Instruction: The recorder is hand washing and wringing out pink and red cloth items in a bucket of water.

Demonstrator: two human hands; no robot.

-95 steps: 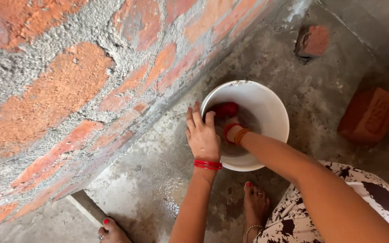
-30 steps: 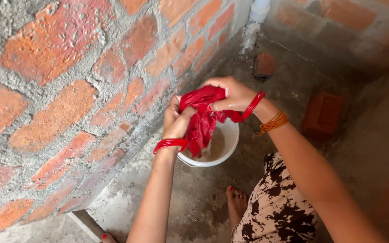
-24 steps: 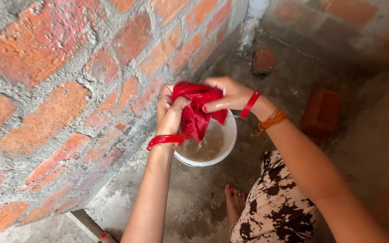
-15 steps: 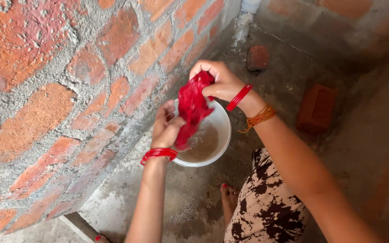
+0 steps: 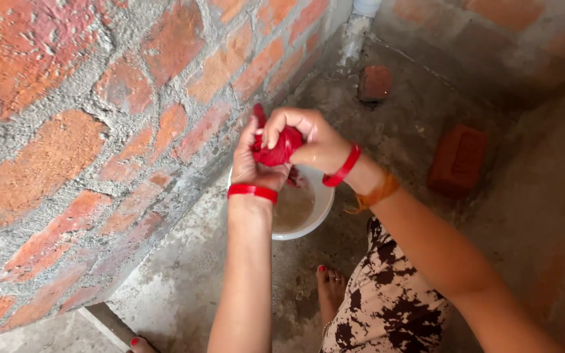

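Head view: a red cloth (image 5: 276, 147) is seen just above centre of the frame, bunched into a wad and held above a white bowl (image 5: 318, 209). It is clasped from both sides. The left hand (image 5: 253, 163) is closed on its lower left part, palm turned toward the cloth, and the right hand (image 5: 308, 140) is curled over the top and right, fingers tight. Both grips are fully closed on the cloth, with no gap to be seen. The wad's long axis runs from upper left to lower right, between the two palms, so neither hand is nearer than the other. Murky water is seen in the bowl directly beneath, on the floor (image 5: 184, 287) beside a brick wall (image 5: 99, 131) filling the left of the frame. Two loose bricks (image 5: 458, 159) lie at the upper right, well apart from the bowl. A bare foot (image 5: 330, 287) is seen below the bowl. Most of the cloth is hidden inside the hands, the bowl's far rim is covered by the wrists, and a flat object at the bottom left is cut off and cannot be made out.
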